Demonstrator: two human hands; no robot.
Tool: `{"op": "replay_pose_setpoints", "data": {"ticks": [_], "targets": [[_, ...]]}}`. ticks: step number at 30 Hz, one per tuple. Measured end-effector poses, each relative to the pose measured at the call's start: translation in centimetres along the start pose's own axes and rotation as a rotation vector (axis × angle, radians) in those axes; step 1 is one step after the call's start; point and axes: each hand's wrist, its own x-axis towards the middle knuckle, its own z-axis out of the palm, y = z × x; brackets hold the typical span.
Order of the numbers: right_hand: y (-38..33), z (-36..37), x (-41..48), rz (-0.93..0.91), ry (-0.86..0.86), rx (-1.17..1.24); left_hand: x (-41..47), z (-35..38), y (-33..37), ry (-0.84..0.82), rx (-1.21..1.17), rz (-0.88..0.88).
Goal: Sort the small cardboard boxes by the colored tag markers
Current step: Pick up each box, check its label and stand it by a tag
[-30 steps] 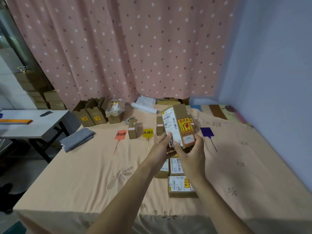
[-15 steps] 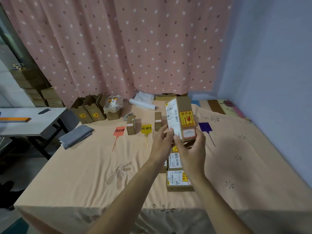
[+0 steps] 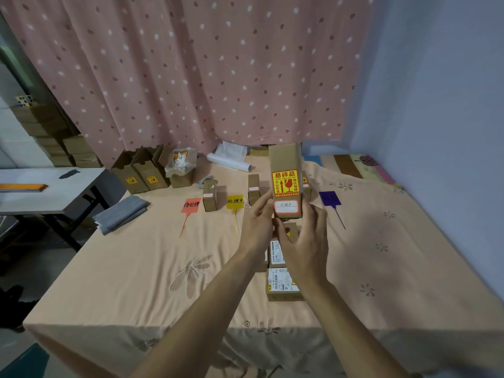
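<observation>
I hold a small cardboard box (image 3: 285, 170) upright in front of me, its yellow fragile sticker and a white handwritten label facing me. My left hand (image 3: 256, 225) pinches its lower left edge and my right hand (image 3: 305, 241) grips its lower right. On the cloth lie a red tag (image 3: 191, 205), a yellow tag (image 3: 234, 202) and a purple tag (image 3: 330, 199). One box (image 3: 209, 196) stands between the red and yellow tags, another box (image 3: 253, 188) stands right of the yellow tag. Under my hands lie more boxes (image 3: 282, 285).
Open brown cartons (image 3: 141, 173) and a plastic bag (image 3: 181, 159) stand at the back left of the peach cloth (image 3: 136, 268). A grey folded cloth (image 3: 120, 214) lies at the left edge. A white side table (image 3: 49, 186) stands left. A white roll (image 3: 229, 162) lies by the curtain.
I have turned the held box from tilted with its barcode side showing to upright with the fragile sticker facing me. Both hands stay on its lower end.
</observation>
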Motion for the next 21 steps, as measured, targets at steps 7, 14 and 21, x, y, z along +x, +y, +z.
{"op": "replay_pose_setpoints", "data": {"ticks": [7,14,21], "targets": [[0.2,-0.2,0.2,0.049,-0.029,0.064,-0.2,0.2,-0.3,-0.014,0.042,-0.015],[2.6,-1.2,0.2,0.129,-0.073,0.077,0.1,1.5,-1.6,-0.063,0.168,-0.032],[5.3,-1.5,1.1,0.155,-0.183,0.058,0.9,3.4,-4.2,0.020,0.159,-0.060]]}}
